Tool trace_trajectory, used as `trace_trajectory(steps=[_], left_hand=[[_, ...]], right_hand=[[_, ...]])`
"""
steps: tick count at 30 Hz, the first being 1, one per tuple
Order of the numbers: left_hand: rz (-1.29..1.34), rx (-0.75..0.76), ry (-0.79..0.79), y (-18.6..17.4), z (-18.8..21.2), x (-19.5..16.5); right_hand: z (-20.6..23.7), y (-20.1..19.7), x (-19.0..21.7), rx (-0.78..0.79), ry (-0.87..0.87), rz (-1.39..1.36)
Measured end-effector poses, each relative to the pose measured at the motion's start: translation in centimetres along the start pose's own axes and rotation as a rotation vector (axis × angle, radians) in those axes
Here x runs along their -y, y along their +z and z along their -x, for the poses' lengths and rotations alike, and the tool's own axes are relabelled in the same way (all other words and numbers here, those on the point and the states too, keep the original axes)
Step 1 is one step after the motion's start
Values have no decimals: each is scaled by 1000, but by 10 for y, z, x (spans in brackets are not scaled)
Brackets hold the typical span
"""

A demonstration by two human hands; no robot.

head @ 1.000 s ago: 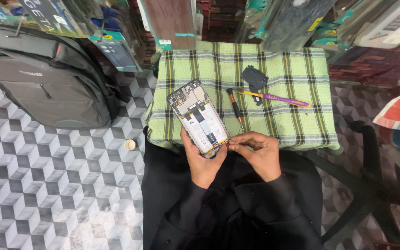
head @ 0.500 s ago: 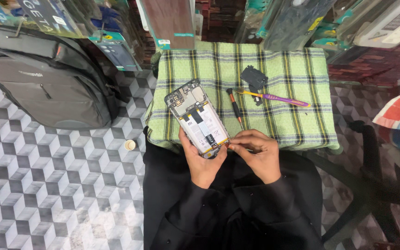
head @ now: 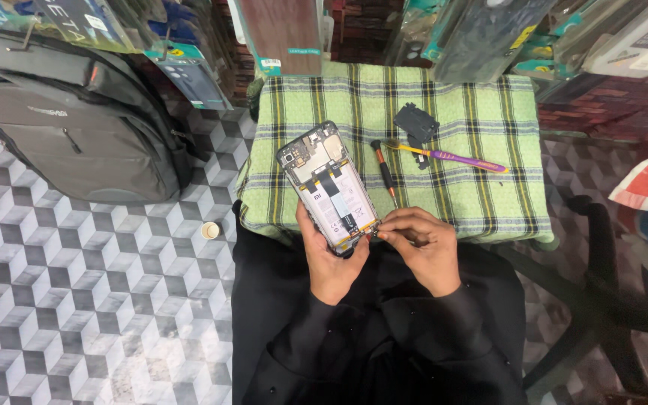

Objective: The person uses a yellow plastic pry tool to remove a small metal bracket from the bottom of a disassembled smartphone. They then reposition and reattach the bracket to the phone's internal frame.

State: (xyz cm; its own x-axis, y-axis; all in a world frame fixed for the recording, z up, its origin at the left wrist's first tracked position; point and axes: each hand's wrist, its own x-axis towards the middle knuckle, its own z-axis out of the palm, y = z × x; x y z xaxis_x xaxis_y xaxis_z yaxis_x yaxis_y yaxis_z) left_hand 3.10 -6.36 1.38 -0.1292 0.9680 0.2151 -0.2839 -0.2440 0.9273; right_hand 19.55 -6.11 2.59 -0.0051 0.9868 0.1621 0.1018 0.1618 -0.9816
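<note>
My left hand (head: 331,259) grips the lower end of an opened smartphone (head: 328,187), its back cover off and its battery and circuit boards showing. The phone tilts up and to the left over the near edge of a green plaid cloth (head: 444,97). My right hand (head: 418,247) pinches something small and dark at the phone's bottom right corner; what it is cannot be made out. On the cloth lie a black-and-orange screwdriver (head: 384,171), a purple-and-yellow toothbrush (head: 455,156) and a black plastic part (head: 415,121).
A grey backpack (head: 69,135) leans on the patterned tile floor at the left. A small round cap (head: 210,230) lies on the tiles. Packaged goods (head: 286,34) hang along the back. A dark chair frame (head: 601,247) stands at the right.
My right hand has slid slightly left, closer to the phone's bottom corner. The phone has stayed at almost the same tilt.
</note>
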Motion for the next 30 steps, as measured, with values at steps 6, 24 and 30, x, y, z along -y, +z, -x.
trace_trajectory(steps=[6, 24, 30], left_hand=[[5, -5, 5, -2, 2, 2], [23, -17, 55, 1, 9, 8], [-47, -30, 70, 2, 14, 13]], right_hand=[[1, 4, 3, -22, -34, -5], [1, 8, 1, -79, -24, -32], [0, 9, -1, -77, -27, -106]])
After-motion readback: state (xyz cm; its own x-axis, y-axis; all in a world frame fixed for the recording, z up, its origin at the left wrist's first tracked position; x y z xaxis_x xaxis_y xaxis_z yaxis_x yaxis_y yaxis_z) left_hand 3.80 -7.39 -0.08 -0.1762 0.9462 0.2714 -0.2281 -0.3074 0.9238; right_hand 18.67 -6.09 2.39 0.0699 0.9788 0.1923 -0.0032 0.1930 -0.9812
